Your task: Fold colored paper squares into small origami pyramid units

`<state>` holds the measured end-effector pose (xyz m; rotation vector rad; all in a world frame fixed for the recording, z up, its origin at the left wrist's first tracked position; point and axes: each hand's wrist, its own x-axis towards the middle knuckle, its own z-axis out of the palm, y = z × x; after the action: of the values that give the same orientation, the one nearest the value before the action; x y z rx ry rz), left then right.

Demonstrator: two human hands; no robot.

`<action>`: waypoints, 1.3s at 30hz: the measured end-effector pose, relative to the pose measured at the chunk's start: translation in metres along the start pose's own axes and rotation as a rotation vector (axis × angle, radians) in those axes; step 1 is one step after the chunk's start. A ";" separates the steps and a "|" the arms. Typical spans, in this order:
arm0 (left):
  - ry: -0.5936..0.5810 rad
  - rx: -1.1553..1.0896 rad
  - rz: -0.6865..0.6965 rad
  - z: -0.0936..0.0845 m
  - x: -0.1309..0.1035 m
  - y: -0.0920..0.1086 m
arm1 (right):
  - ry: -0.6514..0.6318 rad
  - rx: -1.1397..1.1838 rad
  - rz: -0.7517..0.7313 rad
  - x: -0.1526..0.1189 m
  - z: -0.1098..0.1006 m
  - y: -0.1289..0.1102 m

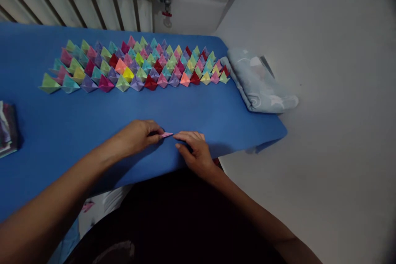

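Note:
My left hand (140,136) pinches a small folded pink paper (167,135) between thumb and fingers, low over the blue table (192,111). The paper's pointed tip sticks out to the right. Just beyond that tip is my right hand (194,150), its thumb apart from the fingers and nothing visible between them. Farther back on the table stand several rows of folded paper boats (137,83) in pink, green, blue, purple, yellow and red.
A folded grey-blue patterned cloth (262,84) lies at the table's right end, by the wall. Another folded item (6,128) is at the left edge. Behind the table are a white radiator (71,6) and a pipe with a red valve (167,13).

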<state>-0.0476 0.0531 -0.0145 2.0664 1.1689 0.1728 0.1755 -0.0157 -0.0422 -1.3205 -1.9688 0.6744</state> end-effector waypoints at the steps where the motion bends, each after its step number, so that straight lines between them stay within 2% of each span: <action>1: 0.012 -0.022 -0.016 0.001 -0.001 0.001 | 0.001 -0.001 0.000 0.000 0.000 0.000; 6: 0.086 -0.229 -0.102 0.007 -0.002 -0.001 | -0.018 -0.026 0.045 0.005 0.001 -0.003; 11: 0.097 -0.561 -0.212 0.009 -0.001 -0.003 | -0.040 -0.041 0.101 0.025 0.009 -0.008; 16: 0.139 -0.728 -0.261 0.011 -0.002 -0.006 | -0.080 -0.053 0.135 0.042 0.017 -0.012; 20: 0.171 -0.819 -0.287 0.014 -0.004 -0.005 | -0.085 0.117 0.219 0.047 0.020 -0.013; 23: 0.199 -0.898 -0.257 0.013 -0.005 0.000 | -0.049 0.301 0.238 0.052 0.023 -0.013; 28: 0.269 -1.022 -0.177 -0.007 0.007 0.003 | -0.013 0.407 0.167 0.081 0.023 -0.012; 34: 0.342 -1.004 -0.133 -0.042 0.035 -0.010 | -0.021 0.286 0.055 0.146 0.017 -0.017; 37: 0.434 -0.997 -0.124 -0.047 0.044 -0.020 | -0.083 0.240 0.023 0.172 0.020 -0.016; 39: 0.478 -0.974 -0.118 -0.045 0.046 -0.027 | -0.098 0.231 0.018 0.180 0.025 -0.010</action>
<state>-0.0597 0.1217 -0.0104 1.1076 1.1355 1.0028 0.1020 0.1468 -0.0080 -1.1850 -1.8908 0.9608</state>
